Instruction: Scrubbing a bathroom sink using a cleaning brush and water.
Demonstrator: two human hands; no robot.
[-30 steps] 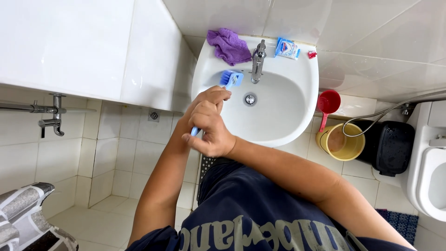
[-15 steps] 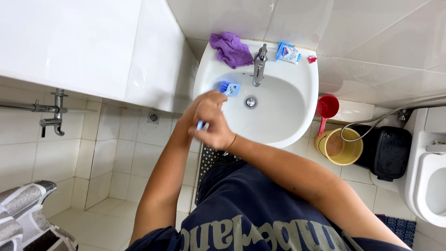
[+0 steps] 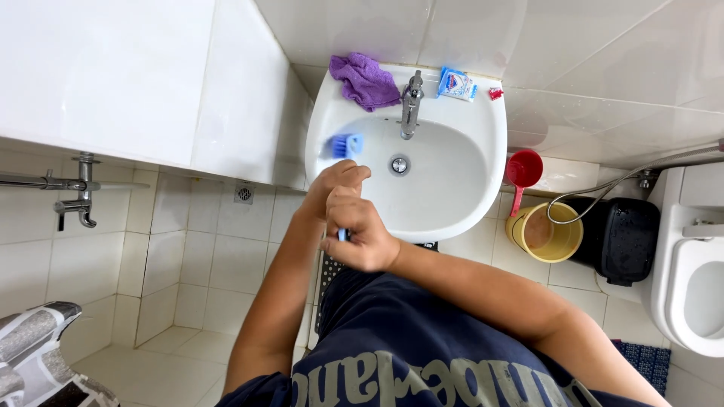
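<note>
Fingers of both hands are curled tight round the handle of a blue scrubbing brush, one fist stacked behind the other, so the long handle is gripped firmly enough to be pressed down rather than merely carried. The left hand sits farther along the handle, nearer the bristle head, where it can steer; the right hand closes on the near end, where only a short blue stub of handle shows below the knuckles. The brush head lies against the left inner wall of the white basin, just under the rim and left of the drain, bristles apparently turned to the porcelain, though the exact contact is hard to make out. On the far rim, kept clear of the bowl, sit a crumpled purple cloth to the left of the metal tap, and a small blue-and-white packet with a tiny red object to its right. On the floor to the right of the basin stands a yellow bucket with a red dipper hooked on its edge, a black bin beside it, and part of a white toilet at the right edge.
</note>
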